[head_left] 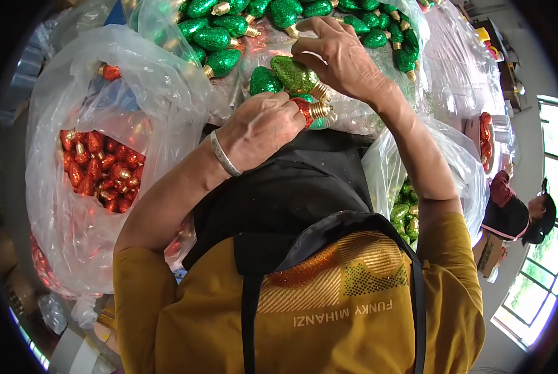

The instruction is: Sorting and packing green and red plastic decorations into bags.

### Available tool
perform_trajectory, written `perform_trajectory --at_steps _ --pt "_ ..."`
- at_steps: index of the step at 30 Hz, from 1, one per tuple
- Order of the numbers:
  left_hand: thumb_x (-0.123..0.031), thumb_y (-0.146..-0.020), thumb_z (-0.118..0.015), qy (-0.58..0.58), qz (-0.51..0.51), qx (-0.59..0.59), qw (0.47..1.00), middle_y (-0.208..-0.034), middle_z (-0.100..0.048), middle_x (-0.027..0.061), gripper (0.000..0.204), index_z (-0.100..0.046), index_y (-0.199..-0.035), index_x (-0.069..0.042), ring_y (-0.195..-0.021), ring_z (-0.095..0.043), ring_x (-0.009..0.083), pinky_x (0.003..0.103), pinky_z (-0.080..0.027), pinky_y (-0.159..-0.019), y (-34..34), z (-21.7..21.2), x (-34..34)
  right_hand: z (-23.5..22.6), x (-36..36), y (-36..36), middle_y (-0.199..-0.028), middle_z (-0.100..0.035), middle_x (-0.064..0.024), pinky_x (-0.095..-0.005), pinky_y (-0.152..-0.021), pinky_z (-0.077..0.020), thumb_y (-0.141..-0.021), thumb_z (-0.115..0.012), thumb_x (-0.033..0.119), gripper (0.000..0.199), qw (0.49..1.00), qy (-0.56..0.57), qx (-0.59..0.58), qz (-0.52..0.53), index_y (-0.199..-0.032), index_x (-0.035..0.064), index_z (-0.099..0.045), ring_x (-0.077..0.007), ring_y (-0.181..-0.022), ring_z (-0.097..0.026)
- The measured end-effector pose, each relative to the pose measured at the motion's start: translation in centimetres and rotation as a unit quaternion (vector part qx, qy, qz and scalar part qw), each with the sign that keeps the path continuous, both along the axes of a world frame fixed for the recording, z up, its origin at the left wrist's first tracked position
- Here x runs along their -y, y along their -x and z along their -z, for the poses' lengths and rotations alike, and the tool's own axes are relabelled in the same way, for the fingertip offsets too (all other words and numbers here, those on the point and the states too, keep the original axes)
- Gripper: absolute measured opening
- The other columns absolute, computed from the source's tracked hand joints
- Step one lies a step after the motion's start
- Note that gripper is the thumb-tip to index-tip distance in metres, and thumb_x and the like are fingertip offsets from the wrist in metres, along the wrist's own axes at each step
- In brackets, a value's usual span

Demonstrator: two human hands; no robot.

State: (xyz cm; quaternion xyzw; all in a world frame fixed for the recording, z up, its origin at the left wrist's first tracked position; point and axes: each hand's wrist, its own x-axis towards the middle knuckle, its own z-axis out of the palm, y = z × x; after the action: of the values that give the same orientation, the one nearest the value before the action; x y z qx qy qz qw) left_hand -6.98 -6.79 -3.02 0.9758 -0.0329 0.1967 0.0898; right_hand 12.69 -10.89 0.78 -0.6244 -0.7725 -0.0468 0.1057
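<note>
My left hand (263,124), with a pale bracelet on its wrist, is closed around a red glitter bulb ornament (304,111) whose gold cap points right. Just beyond its fingers are a light green glitter bulb (291,73) and a darker green one (264,81); I cannot tell whether this hand holds them too. My right hand (341,59) arches above the light green bulb, thumb and index finger apart. Its thumb is close to that bulb, and the index fingertip is by the gold cap of a dark green bulb (285,14) in the far pile.
Several green bulbs (211,38) lie on clear plastic at the far side. Left stands a plastic bag (48,162) of red bulbs (98,162); right, a bag (456,165) of light green bulbs (405,215). A black apron (279,181) covers my lap. Another person (509,209) is far right.
</note>
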Motion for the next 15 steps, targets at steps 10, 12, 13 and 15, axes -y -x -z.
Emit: perform_trajectory --at_steps 10,12,13,15 --pt "-0.005 -0.072 -0.053 0.053 0.011 0.032 0.998 -0.073 -0.051 0.0091 0.003 -0.052 -0.076 -0.006 -0.074 -0.055 0.0251 0.035 -0.046 -0.068 -0.6 -0.1 -0.5 -0.1 -0.2 1.7 -0.121 -0.052 -0.0125 -0.0446 -0.097 -0.0343 -0.077 -0.058 0.014 0.018 0.989 0.060 0.130 -0.037 -0.090 0.0040 -0.065 -0.0271 -0.121 -0.043" --pt "-0.004 -0.072 -0.052 0.063 0.010 0.044 0.997 -0.073 -0.051 0.0091 0.004 -0.052 -0.076 -0.006 -0.074 -0.055 0.0256 0.036 -0.045 -0.067 -0.7 -0.2 -0.6 -0.2 -0.9 3.0 -0.119 -0.053 -0.0145 -0.0459 -0.097 -0.0342 -0.075 -0.058 0.013 0.019 0.953 0.130 0.273 0.002 -0.088 0.0032 -0.065 -0.0271 -0.121 -0.043" --pt "-0.004 -0.073 -0.052 0.070 0.009 0.043 0.997 -0.073 -0.051 0.0092 0.005 -0.052 -0.077 -0.005 -0.073 -0.054 0.0260 0.036 -0.045 -0.067 -0.7 -0.1 -0.6 -0.1 -0.7 2.7 -0.119 -0.053 -0.0145 -0.0459 -0.097 -0.0342 -0.075 -0.058 0.013 0.019 0.953 0.129 0.273 0.002 -0.088 0.0032 -0.065 -0.0271 -0.121 -0.043" --pt "-0.004 -0.073 -0.052 0.081 0.002 0.044 0.996 -0.073 -0.050 0.0095 0.006 -0.051 -0.079 -0.005 -0.073 -0.054 0.0266 0.036 -0.044 -0.067 -0.6 -0.1 -0.6 -0.2 0.0 1.4 -0.114 -0.054 -0.0148 -0.0431 -0.096 -0.0352 -0.074 -0.058 0.014 0.018 0.974 0.050 0.217 -0.028 -0.087 0.0035 -0.065 -0.0266 -0.117 -0.045"
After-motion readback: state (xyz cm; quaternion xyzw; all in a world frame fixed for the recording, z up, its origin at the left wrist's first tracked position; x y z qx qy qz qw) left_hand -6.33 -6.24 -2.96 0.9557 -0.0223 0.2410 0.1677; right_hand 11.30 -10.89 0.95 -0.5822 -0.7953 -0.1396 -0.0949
